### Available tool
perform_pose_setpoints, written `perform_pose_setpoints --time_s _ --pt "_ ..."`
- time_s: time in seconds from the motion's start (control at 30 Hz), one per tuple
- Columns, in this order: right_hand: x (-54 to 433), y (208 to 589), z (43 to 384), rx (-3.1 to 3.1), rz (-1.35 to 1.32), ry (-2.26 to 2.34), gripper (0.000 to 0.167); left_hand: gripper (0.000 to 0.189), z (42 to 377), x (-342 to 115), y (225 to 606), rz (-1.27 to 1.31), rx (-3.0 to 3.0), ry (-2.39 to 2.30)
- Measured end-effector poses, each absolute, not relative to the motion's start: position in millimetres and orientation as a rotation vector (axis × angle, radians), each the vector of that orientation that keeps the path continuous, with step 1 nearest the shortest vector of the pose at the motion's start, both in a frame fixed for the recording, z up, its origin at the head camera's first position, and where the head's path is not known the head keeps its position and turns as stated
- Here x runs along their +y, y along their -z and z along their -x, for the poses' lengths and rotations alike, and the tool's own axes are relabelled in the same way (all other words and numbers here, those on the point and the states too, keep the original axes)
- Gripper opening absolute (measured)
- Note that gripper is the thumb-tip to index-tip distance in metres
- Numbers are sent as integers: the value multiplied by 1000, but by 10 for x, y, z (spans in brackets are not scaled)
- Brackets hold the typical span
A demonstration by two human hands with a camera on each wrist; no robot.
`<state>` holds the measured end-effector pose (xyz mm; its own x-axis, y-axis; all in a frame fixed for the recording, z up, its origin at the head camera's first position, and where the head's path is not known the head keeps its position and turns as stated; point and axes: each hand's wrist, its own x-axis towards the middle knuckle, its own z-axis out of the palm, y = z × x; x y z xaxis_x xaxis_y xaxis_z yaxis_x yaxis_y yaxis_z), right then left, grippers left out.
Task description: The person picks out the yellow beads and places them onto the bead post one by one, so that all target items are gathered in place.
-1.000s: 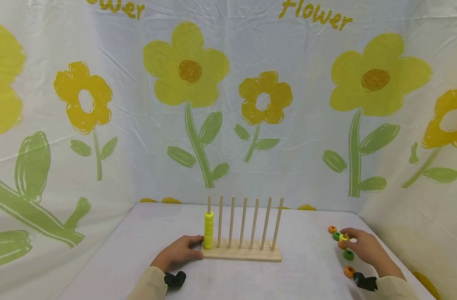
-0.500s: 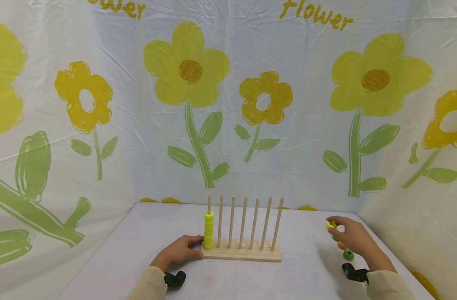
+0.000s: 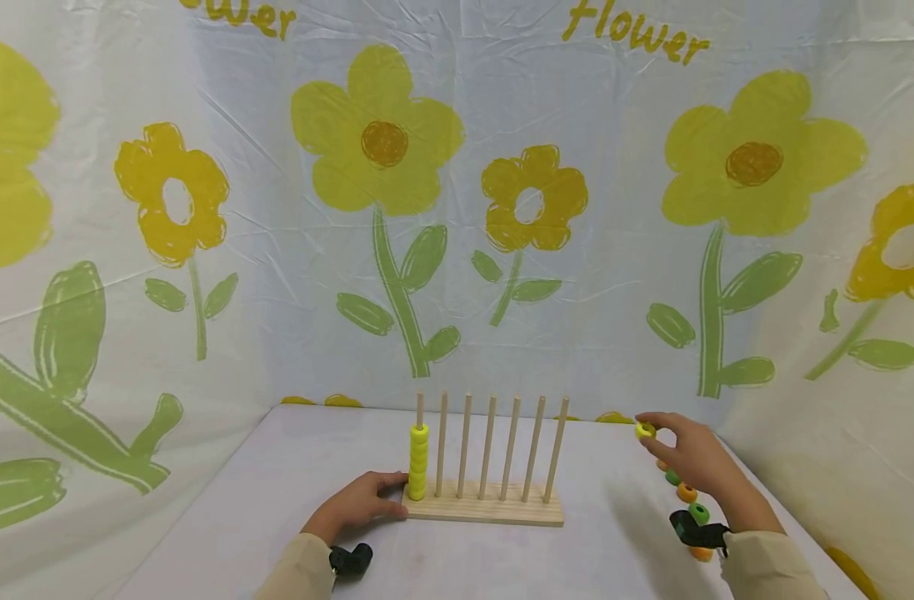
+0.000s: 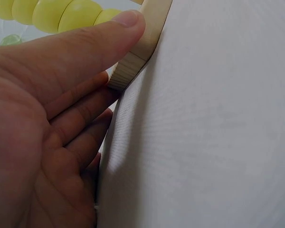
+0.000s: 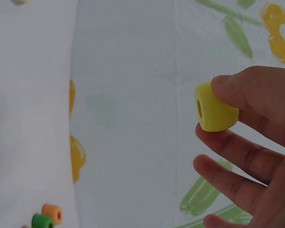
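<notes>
A wooden peg rack (image 3: pixel 486 510) with several upright pegs stands on the table. Yellow beads (image 3: pixel 418 462) are stacked on its leftmost peg. My left hand (image 3: pixel 357 504) grips the left end of the rack's base, thumb at the front corner; the left wrist view shows the thumb (image 4: pixel 104 40) on the wood below the beads. Off to the right, my right hand (image 3: pixel 692 454) pinches a loose yellow bead (image 5: pixel 216 109) between thumb and fingers, raised above the table. The bead's hole faces left in the right wrist view.
Below and beside the right hand lie loose beads: a green bead (image 3: pixel 699 512), an orange bead (image 3: pixel 686 492) and several others, some partly hidden by the hand and wrist camera (image 3: pixel 695 531). A flower-printed curtain (image 3: pixel 614 333) bounds the table behind and at the sides.
The right hand has lifted the yellow bead from among the loose beads and carried it up and to the left. The left hand stays at the rack.
</notes>
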<state>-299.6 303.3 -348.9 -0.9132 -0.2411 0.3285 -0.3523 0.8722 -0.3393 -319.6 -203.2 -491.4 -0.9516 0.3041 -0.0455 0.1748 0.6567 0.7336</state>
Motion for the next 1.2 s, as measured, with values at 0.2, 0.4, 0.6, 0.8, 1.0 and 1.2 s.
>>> perform_pose_setpoints --time_s 0.2,0.4,0.6,0.8,1.0,1.2 --pt "2902 3354 2955 -2747 -473 -597 43 73 3193 -2030 4908 -398 2708 -1178" --pt "2775 3256 2949 -2720 -512 -602 43 73 3186 -2028 4899 -381 2712 -1178" --pt "2635 3175 2947 -2682 -553 -622 40 72 3190 -2034 4912 -402 2717 -1186" --pt "2470 3099 2958 -2647 -617 -664 42 73 3203 -2035 4925 -392 2709 -1185" --pt "2285 3008 2959 -2636 -659 -708 40 73 3202 -2033 4926 -398 2699 -1189" --pt "2103 2938 2999 -2611 -712 -727 39 72 3181 -2039 4894 -415 2703 -1191"
